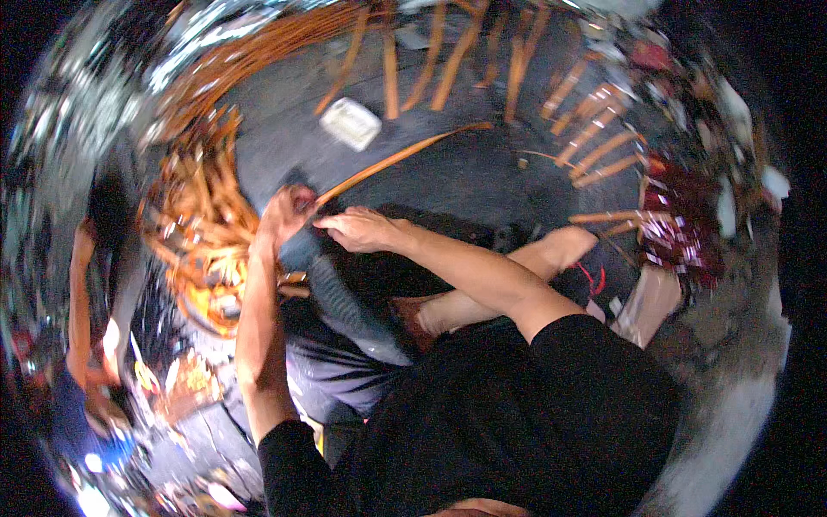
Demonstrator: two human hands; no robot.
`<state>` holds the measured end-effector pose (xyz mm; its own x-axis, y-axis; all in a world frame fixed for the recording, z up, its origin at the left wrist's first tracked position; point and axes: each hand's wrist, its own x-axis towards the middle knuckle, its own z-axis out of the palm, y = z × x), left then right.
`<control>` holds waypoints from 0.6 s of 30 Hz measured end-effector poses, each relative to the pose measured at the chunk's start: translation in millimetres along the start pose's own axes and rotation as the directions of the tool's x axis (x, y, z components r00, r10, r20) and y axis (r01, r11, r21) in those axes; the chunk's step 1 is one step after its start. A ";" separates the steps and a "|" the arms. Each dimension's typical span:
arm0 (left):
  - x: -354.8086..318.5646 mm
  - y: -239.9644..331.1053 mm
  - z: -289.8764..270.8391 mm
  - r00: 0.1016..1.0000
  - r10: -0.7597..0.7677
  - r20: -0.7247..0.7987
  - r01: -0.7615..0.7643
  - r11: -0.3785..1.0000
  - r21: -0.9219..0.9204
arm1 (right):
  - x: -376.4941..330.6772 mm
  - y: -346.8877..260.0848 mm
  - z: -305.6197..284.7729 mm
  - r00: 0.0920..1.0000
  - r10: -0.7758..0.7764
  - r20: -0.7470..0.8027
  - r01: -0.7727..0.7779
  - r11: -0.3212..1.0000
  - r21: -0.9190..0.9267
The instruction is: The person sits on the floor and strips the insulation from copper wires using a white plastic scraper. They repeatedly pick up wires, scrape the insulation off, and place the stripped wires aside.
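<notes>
My left hand [282,215] is closed around the near end of a long, narrow orange-brown strip [405,155]. The strip slants up and to the right, its far end free over the dark floor. A small dark piece [297,183] shows at the fingers of that hand; blur hides what it is. Close beside it, my right hand [357,229] has its fingers pressed together, the tips at the strip's near end. Whatever the right fingers pinch is too small to make out. Both hands are above a grey-blue ribbed cloth [345,293] that lies over my leg.
A tangled heap of similar strips [207,215] lies to the left. More strips [448,69] are spread in a row at the far side and right. A white rectangular dish [351,124] rests on the floor [482,172]. Another person's arm [82,302] shows at the left, dark-red shiny material [680,215] at the right.
</notes>
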<state>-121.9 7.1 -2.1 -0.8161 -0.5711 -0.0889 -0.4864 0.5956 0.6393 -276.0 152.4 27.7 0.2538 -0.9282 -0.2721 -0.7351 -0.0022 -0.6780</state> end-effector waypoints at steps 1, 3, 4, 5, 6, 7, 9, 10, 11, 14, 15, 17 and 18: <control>4.2 16.2 5.7 0.999 -0.027 -0.032 0.027 1.000 -0.006 | -27.3 19.4 -8.2 0.998 0.050 -0.048 -0.049 0.999 0.022; 5.7 23.5 12.4 1.000 -0.016 -0.009 0.017 0.996 0.087 | -79.1 43.1 -39.1 0.987 0.141 -0.072 -0.144 0.988 -0.047; 6.4 25.3 12.6 1.000 0.025 -0.010 -0.023 0.989 0.144 | -101.3 53.7 -52.3 0.979 0.174 -0.106 -0.181 0.982 -0.058; 6.7 8.2 13.1 0.997 -0.021 0.069 0.010 0.987 0.159 | -120.5 60.6 -64.5 0.972 0.191 -0.133 -0.202 0.977 -0.070; -1.6 25.4 12.8 0.990 0.117 -0.075 -0.107 0.986 0.130 | -147.8 72.1 -69.5 0.957 0.237 -0.167 -0.250 0.966 -0.062; -1.6 -22.4 13.7 0.998 -0.034 0.061 0.052 0.949 -0.312 | -157.4 69.6 -77.3 0.959 0.232 -0.166 -0.248 0.965 -0.088; 10.9 9.1 -11.4 0.940 0.090 0.328 -0.030 0.983 -0.182 | -188.7 80.1 -81.7 0.943 0.288 -0.167 -0.307 0.947 -0.098; 13.7 18.6 -27.5 0.890 0.082 0.448 0.079 0.941 -0.330 | -195.0 81.5 -70.8 0.907 0.301 -0.293 -0.336 0.939 -0.075; 21.1 64.2 -36.4 0.873 0.059 0.484 0.195 0.868 -0.457 | -205.0 91.7 -62.3 0.908 0.271 -0.320 -0.294 0.956 -0.025; 42.0 204.1 -94.4 0.903 0.199 0.380 -0.049 0.929 -0.367 | -188.6 108.1 -39.6 0.912 0.240 -0.332 -0.250 0.968 0.013; 46.8 236.5 -112.4 0.930 0.196 0.313 -0.095 0.946 -0.310 | -173.9 104.2 -42.2 0.939 0.184 -0.291 -0.197 0.980 -0.015; 83.6 320.4 -108.6 0.887 0.410 0.210 -0.228 0.787 -0.574 | -152.2 124.2 -14.3 0.802 0.058 -0.594 -0.048 0.998 0.032; 98.3 369.4 -104.5 0.910 0.383 0.158 -0.253 0.815 -0.521 | -145.2 116.4 -21.5 0.829 0.137 -0.542 -0.122 0.990 0.064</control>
<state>-349.2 111.9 305.1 -0.9784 -0.2020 0.0436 -0.0273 0.3352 0.9417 -412.0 278.9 2.9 -0.2310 -0.9716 0.0514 -0.7186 0.1347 -0.6823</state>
